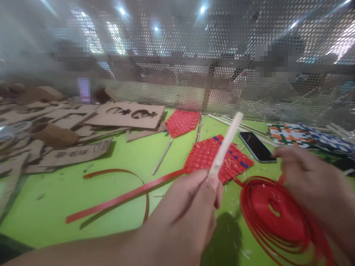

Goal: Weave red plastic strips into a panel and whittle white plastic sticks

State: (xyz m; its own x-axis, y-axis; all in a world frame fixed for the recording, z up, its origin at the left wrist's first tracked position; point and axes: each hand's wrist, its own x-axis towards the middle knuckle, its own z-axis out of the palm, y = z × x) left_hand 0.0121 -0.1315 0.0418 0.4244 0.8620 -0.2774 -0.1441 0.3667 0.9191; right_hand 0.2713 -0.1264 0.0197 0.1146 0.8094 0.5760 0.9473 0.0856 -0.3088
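My left hand [191, 207] is closed round a pale wooden stick [229, 142], which points up and away from me. Behind the stick lies a red woven piece [205, 153] with blue squares along one edge, and pale shavings are scattered on it. Over on the right, my right hand [313, 181] has its fingers curled in and slightly blurred; what they hold, if anything, I cannot make out. It hovers beside a coil of red plastic strap [288, 218]. A loose red strap [124, 197] runs left from the woven piece.
Farther back is a second red woven piece [183, 122] with a thin stick handle [163, 157]. Cut cardboard sheets [124, 114] pile up on the left. A phone [256, 147] and woven coloured mats [291, 135] lie on the green table [124, 225]. A perforated screen [177, 77] stands behind.
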